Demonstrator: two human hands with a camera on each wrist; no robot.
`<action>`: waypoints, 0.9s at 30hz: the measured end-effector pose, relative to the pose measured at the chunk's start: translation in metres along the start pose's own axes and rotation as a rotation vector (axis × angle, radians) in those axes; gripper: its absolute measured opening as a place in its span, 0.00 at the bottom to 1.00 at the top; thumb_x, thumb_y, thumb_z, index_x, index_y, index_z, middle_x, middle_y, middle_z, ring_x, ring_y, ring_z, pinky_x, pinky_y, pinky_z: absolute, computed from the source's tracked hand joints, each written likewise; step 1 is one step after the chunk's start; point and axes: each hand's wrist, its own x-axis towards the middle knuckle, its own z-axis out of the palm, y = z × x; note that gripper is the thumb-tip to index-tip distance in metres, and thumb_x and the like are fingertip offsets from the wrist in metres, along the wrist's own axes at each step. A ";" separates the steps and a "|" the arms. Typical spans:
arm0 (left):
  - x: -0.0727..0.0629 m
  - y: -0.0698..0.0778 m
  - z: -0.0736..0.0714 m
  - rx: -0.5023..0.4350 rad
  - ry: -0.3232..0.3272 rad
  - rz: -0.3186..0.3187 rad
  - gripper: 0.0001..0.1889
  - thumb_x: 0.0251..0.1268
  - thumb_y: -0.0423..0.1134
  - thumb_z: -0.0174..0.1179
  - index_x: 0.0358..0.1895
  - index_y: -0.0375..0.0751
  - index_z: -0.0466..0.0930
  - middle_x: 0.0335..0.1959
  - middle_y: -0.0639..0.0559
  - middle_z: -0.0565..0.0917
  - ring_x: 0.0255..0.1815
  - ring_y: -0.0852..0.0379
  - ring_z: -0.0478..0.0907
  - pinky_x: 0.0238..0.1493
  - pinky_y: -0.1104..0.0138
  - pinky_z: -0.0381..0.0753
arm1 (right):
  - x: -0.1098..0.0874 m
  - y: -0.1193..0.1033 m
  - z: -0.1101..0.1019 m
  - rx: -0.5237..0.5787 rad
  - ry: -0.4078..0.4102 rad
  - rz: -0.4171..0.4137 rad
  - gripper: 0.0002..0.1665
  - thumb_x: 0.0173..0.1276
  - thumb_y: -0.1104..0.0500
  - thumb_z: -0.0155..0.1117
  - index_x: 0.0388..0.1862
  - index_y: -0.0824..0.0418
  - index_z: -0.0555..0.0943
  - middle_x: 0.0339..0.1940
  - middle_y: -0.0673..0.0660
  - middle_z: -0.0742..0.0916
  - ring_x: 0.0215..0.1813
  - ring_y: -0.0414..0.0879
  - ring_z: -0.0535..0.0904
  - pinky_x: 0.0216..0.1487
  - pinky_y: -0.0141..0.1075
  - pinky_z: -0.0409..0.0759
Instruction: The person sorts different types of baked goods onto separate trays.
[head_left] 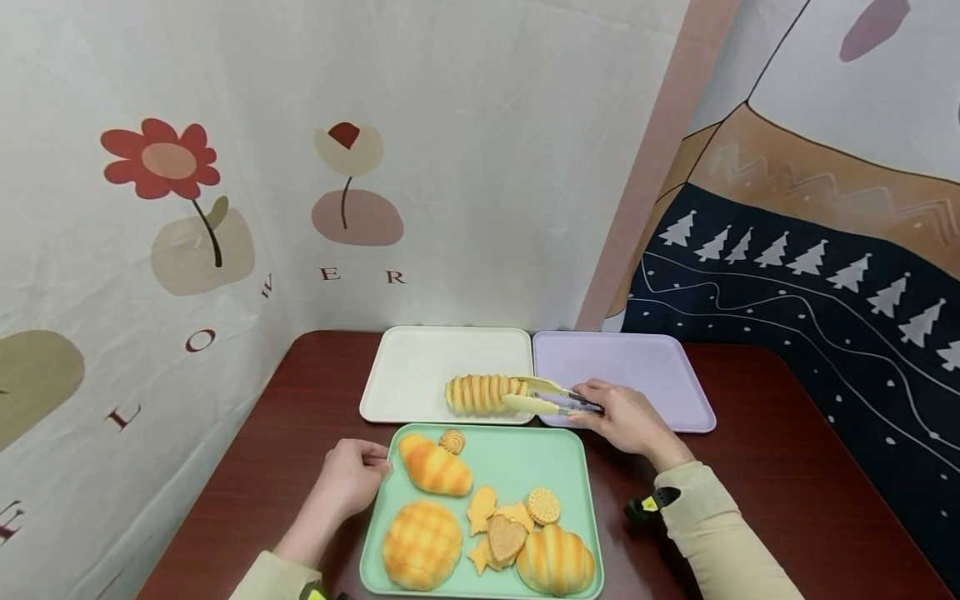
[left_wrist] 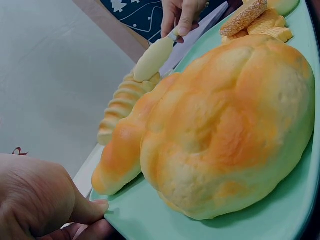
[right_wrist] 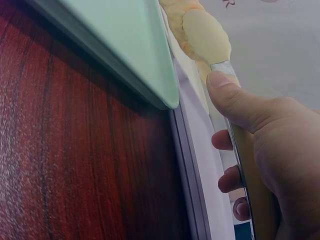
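Note:
My right hand (head_left: 626,417) grips a pair of tongs (head_left: 529,405) with cream-coloured tips and metal arms. The tips lie on either side of the right end of a long ridged bread roll (head_left: 478,393), which is over the white tray (head_left: 420,358). In the right wrist view, the thumb presses along one arm of the tongs (right_wrist: 207,37) and the fingers curl round the other side. My left hand (head_left: 352,479) pinches the left edge of the green tray (head_left: 517,454), near its far corner, with the thumb on top in the left wrist view.
The green tray bears a croissant-like bread (head_left: 435,467), a round bun (head_left: 422,546), a striped bread (head_left: 555,560) and several biscuits (head_left: 506,537). A purple tray (head_left: 622,362) lies right of the white one, partly under my right hand. Behind the table (head_left: 315,375) hangs printed cloth.

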 end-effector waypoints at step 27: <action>-0.002 0.004 -0.002 0.005 -0.016 -0.013 0.08 0.65 0.28 0.69 0.45 0.30 0.90 0.34 0.51 0.89 0.40 0.51 0.87 0.43 0.55 0.86 | -0.006 -0.001 0.002 0.012 -0.071 0.065 0.44 0.71 0.36 0.72 0.74 0.64 0.78 0.65 0.57 0.84 0.63 0.55 0.82 0.62 0.57 0.79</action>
